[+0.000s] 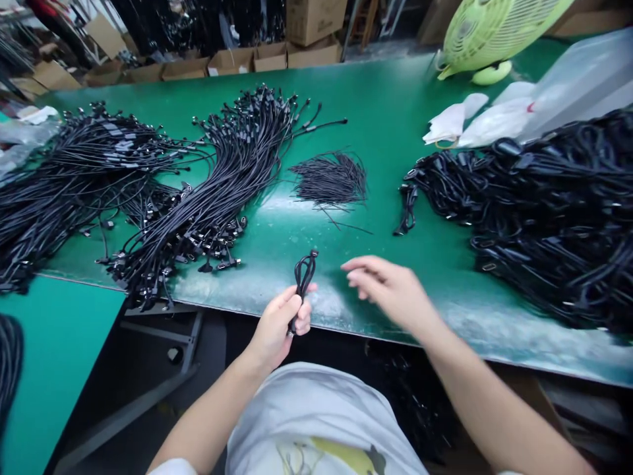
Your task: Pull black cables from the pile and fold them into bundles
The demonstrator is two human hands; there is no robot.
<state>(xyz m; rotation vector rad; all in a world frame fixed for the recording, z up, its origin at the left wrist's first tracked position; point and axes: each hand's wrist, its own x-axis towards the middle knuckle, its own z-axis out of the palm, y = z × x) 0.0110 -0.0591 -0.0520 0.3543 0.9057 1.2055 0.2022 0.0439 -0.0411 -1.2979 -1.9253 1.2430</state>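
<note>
Near the table's front edge, my left hand [287,316] is closed around a coiled black cable [304,270], whose loops and one connector stick up above the fingers. To its right, my right hand [383,284] hovers over the table with fingers stretched out and slightly bent, holding nothing. Beyond both hands lies a small pile of thin black twist ties [330,179]. A single bundled cable [407,208] rests on the tabletop, farther off than my right hand.
Loose straight cables form two heaps, one in the middle left [232,168] and one at far left [64,171]. Bundled cables [554,211] are piled at right. A green fan [494,33] and plastic bags [504,119] stand behind them. Cardboard boxes [232,61] line the far edge.
</note>
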